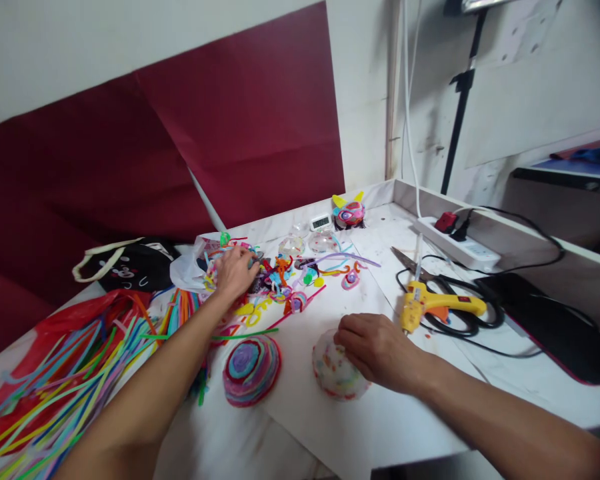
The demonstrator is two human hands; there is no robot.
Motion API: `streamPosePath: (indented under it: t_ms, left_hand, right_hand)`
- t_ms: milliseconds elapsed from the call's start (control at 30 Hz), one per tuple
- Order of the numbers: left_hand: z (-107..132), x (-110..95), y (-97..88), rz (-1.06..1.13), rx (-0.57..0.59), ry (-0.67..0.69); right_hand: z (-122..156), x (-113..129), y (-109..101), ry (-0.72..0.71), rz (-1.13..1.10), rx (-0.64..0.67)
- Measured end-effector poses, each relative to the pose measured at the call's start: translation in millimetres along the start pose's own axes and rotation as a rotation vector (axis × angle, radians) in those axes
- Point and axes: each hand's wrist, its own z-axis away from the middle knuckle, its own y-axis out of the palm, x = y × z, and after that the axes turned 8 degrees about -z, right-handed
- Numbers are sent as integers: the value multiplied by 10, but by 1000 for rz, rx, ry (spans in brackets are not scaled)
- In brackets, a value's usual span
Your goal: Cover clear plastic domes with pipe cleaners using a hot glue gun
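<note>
My left hand (235, 270) reaches out over a heap of small coloured pipe-cleaner pieces (280, 283) at mid-table, fingers curled down into the pile; what they grip is hidden. My right hand (377, 350) rests on a clear plastic dome (333, 370) with coloured coils inside, fingers closed on its top edge. Beside the dome lies a round spiral dome of wound pipe cleaners (251, 369), touched by neither hand.
A big bundle of long coloured pipe cleaners (65, 387) on red plastic fills the left. A yellow glue gun (437, 305), scissors (405, 260), power strip (457, 243) with cables and a dark tablet (550, 320) lie right. A black bag (130, 263), timer (321, 221) and finished coloured figure (349, 213) stand behind.
</note>
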Motion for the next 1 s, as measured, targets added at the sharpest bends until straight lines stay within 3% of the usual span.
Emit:
streamPosePath:
  t_ms: [133,300,533,733,833,1000]
  left_hand:
    - [-85,-238,-60,-6,42,94]
    - [-141,-307,-28,-7,131,135]
    - [-264,-164,-112,203,145,1]
    - [-361,-107,-349,597,59,-171]
    - [-243,-255,-484,868,72,-159]
    - [274,-697,-719,1215,284,-15]
  right_hand:
    - [-2,-13,-8,0,9,-16]
    - [-9,-16,-22,9,22,-22]
    - [-18,-5,-31,2,25,-21]
    - [-19,-11,-35,3,32,-36]
    - [-10,-28,-47,22,-5,-101]
    - [-7,-22,-114,88,-129,-359]
